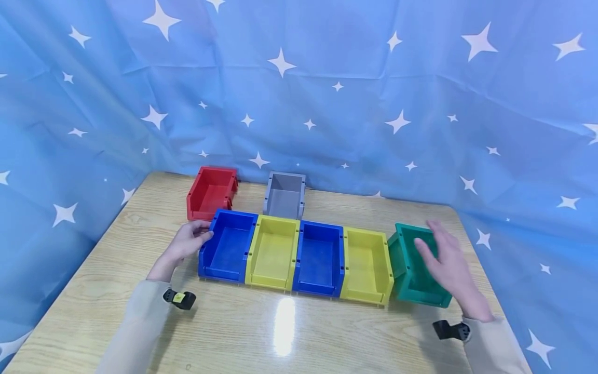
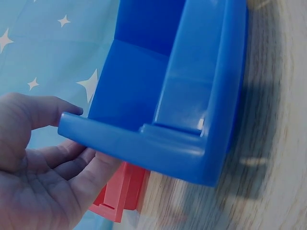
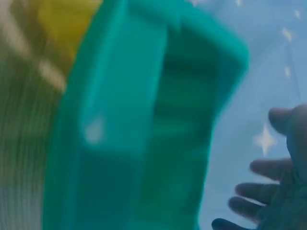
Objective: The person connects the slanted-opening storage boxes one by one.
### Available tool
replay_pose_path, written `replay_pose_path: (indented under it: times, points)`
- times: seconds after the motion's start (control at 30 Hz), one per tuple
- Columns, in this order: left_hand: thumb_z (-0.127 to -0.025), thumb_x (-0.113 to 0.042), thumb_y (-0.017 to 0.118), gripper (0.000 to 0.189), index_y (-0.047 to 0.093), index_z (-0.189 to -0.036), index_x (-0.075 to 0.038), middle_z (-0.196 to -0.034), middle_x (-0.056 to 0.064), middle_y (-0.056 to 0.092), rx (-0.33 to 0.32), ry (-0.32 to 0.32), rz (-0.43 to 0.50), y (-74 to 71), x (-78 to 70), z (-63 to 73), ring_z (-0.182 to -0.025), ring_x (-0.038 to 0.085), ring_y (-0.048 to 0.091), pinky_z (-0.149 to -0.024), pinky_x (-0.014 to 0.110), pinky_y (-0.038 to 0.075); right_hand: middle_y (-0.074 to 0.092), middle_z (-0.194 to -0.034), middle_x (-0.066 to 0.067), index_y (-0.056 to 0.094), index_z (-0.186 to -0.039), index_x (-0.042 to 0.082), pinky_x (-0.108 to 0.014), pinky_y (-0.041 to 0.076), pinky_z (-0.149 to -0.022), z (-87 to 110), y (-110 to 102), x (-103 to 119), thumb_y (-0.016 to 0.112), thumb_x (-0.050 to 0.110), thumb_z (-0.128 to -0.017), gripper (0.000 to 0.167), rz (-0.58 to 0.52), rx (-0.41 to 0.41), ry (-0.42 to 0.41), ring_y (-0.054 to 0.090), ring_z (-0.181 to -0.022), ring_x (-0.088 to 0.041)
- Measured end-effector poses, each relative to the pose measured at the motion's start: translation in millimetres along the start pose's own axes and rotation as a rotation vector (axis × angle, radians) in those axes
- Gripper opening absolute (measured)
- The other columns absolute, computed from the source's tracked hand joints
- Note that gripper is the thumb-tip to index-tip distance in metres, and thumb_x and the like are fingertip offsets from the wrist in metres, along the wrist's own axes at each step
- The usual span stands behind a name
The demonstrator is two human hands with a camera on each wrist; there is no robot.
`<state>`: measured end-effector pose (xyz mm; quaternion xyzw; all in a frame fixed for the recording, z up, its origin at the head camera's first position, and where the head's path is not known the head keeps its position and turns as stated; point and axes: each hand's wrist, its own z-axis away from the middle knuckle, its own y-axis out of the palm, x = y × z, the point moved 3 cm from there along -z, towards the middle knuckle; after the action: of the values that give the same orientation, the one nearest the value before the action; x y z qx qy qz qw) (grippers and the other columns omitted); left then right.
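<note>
At the left end of a joined row of bins stands a blue storage bin (image 1: 229,246). My left hand (image 1: 188,240) grips its left wall, the thumb (image 2: 53,109) over the rim and the fingers on the outside. At the row's right end is a green storage bin (image 1: 401,262), turned at an angle beside the yellow bin (image 1: 366,254). My right hand (image 1: 449,267) hovers by the green bin's right side, overlapping it in the head view. In the right wrist view, that hand's fingers (image 3: 261,194) are spread and hold nothing; the green bin is blurred there.
Between the end bins sit another yellow bin (image 1: 273,252) and a second blue bin (image 1: 320,259). Behind the row are a red bin (image 1: 212,195) and a grey bin (image 1: 285,197). A star-patterned blue curtain (image 1: 317,130) borders the wooden table (image 1: 233,332).
</note>
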<state>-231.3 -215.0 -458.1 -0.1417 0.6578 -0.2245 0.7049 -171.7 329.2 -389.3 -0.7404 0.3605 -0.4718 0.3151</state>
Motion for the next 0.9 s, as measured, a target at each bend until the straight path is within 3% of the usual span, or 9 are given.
replay_pose_path:
  times: [0.1, 0.27, 0.57, 0.9]
  points:
    - [-0.094, -0.007, 0.051, 0.035, 0.049, -0.122, 0.014, -0.114, 0.03, 0.055, -0.002, -0.001, 0.0, -0.8, 0.6, -0.6, -0.101, 0.038, 0.056, -0.085, 0.043, 0.05, 0.014, -0.15, -0.03, 0.02, -0.148, 0.001, -0.062, 0.006, -0.108, -5.5, 20.0, 12.6, 0.046, 0.022, -0.099, 0.059, -0.059, 0.101, -0.052, 0.007, -0.138, -0.044]
    - [-0.094, -0.007, 0.05, 0.035, 0.048, -0.122, 0.014, -0.115, 0.03, 0.055, 0.003, -0.005, 0.0, 0.4, 2.6, -1.9, -0.102, 0.039, 0.056, -0.085, 0.043, 0.05, 0.001, -0.153, -0.025, 0.016, -0.149, 0.003, -0.066, 0.003, -0.105, -11.5, 44.0, 17.6, 0.042, 0.027, -0.101, 0.06, -0.053, 0.201, -0.036, -0.008, -0.14, -0.036]
    - [-0.094, -0.006, 0.051, 0.035, 0.049, -0.122, 0.014, -0.114, 0.031, 0.055, -0.005, 0.003, -0.001, 0.2, 1.0, -0.1, -0.102, 0.039, 0.055, -0.087, 0.045, 0.049, -0.004, -0.155, -0.018, 0.012, -0.151, 0.01, -0.074, 0.007, -0.098, -12.6, 58.0, 21.0, 0.04, 0.041, -0.099, 0.067, 0.098, 0.299, 0.028, -0.013, -0.14, -0.033]
    - [-0.095, -0.006, 0.05, 0.036, 0.047, -0.124, 0.014, -0.118, 0.031, 0.053, 0.006, 0.008, -0.007, 1.2, 2.7, -0.9, -0.106, 0.042, 0.053, -0.091, 0.049, 0.047, 0.0, -0.155, -0.021, 0.02, -0.15, 0.009, -0.074, 0.01, -0.097, -11.2, 61.2, 25.1, 0.045, 0.048, -0.096, 0.071, 0.212, 0.29, 0.025, -0.008, -0.14, -0.037]
